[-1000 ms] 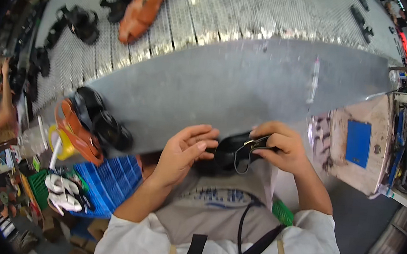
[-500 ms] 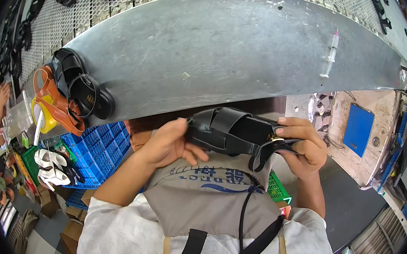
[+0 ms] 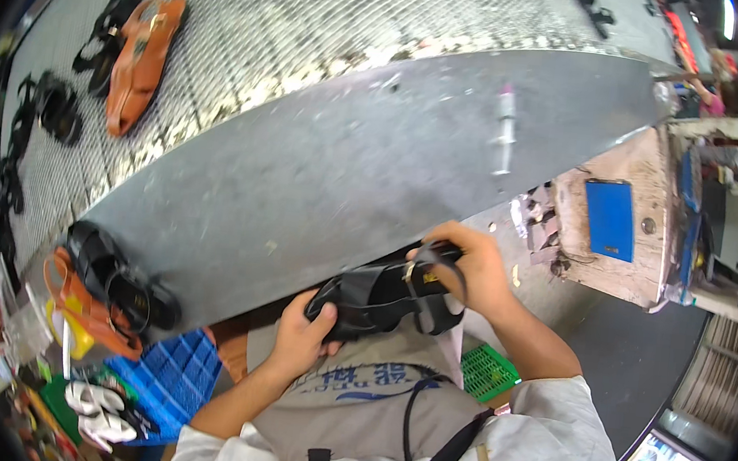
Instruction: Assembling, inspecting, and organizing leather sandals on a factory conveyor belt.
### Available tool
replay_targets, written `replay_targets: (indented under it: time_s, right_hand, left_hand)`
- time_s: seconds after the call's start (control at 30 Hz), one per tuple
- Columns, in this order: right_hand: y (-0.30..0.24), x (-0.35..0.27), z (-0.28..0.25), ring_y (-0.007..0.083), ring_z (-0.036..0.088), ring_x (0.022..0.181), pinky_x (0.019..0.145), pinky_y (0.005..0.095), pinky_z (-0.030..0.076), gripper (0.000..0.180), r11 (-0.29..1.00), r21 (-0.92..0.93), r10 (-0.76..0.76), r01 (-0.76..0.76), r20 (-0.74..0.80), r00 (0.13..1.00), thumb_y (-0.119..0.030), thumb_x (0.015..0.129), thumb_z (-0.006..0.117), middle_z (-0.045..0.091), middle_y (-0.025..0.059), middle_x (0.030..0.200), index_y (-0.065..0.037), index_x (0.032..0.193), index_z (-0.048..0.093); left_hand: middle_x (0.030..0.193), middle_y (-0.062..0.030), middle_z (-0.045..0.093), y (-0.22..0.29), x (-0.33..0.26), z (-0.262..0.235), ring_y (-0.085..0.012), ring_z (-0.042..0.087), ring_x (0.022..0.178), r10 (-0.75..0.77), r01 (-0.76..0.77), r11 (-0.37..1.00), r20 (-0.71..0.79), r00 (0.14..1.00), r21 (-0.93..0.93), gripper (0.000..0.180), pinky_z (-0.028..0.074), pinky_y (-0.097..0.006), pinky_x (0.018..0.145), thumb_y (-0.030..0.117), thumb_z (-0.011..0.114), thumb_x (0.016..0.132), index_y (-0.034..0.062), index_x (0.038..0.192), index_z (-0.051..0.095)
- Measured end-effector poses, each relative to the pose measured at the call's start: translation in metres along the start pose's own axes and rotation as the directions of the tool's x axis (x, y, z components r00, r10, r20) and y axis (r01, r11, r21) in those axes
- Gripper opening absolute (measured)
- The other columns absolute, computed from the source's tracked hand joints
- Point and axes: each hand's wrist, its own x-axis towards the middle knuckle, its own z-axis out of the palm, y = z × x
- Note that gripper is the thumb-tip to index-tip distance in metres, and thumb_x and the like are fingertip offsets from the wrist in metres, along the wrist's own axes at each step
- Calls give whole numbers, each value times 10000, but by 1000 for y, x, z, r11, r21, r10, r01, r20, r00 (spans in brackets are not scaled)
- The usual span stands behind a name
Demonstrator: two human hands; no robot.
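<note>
A black strappy sandal (image 3: 367,300) is held across my body at the near edge of the grey metal table (image 3: 301,197). Around its toe end my left hand (image 3: 298,335) is closed, with the thumb on top. At the heel end my right hand (image 3: 473,272) grips the sandal by its back strap, and some of its fingers are hidden behind it. The sandal's insole carries a gold mark, and a small buckle shows on the strap. Another black sandal pair (image 3: 100,253) and an orange sandal (image 3: 81,314) lie at the table's left end.
Beyond the table runs a mesh conveyor (image 3: 271,43) carrying an orange sandal (image 3: 143,66) and black ones. A syringe-like tube (image 3: 506,128) lies on the table. At right stands a worn cabinet with a blue board (image 3: 610,220). Below sit a blue crate (image 3: 174,367) and green basket (image 3: 488,373).
The view has turned, showing more of the conveyor. My left thumb has come over the sandal's toe. My right hand has shifted to the back strap, and the sandal's heel end now tilts up.
</note>
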Motion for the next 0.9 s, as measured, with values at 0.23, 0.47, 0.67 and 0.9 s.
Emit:
replay_targets:
  time_s: [0.23, 0.47, 0.67, 0.9]
  right_hand:
    - [-23, -18, 22, 256, 748, 816, 757, 359, 583, 348, 868, 496, 85, 9, -167, 982, -30, 912, 794, 765, 152, 951, -35, 1236, 667]
    - [-12, -37, 67, 330, 722, 1063, 811, 425, 594, 535, 929, 205, -363, 307, 660, 658, -329, 1051, 687, 707, 247, 1147, -1, 1447, 541]
    - [4, -48, 33, 214, 716, 934, 737, 390, 580, 745, 681, 624, -129, -383, 617, 777, -622, 1115, 467, 702, 192, 1047, 30, 1474, 468]
    - [-16, -22, 42, 201, 676, 581, 521, 348, 549, 496, 874, 366, 163, -320, 400, 902, -493, 1111, 579, 684, 132, 878, 3, 1131, 576]
  left_hand:
    - [1354, -198, 688, 44, -24, -9, -345, 729, 1106, 414, -363, 844, 49, 909, -395, 949, 634, -467, 828, 584, 842, 888, -6, 1537, 481]
    - [1279, -222, 730, 115, -11, 8, -359, 767, 1045, 89, -3, 975, 380, 921, -221, 770, 612, -502, 962, 543, 749, 978, -49, 1433, 560]
    - [912, -14, 709, 44, -20, -23, -118, 630, 876, -414, 228, 637, 77, 907, 737, 451, 531, -321, 805, 415, 669, 1085, -28, 1076, 749]
    - [1083, -99, 756, 104, -14, 25, -185, 704, 960, -462, 444, 866, 27, 887, 231, 447, 559, -332, 892, 339, 635, 1075, -71, 1239, 703]
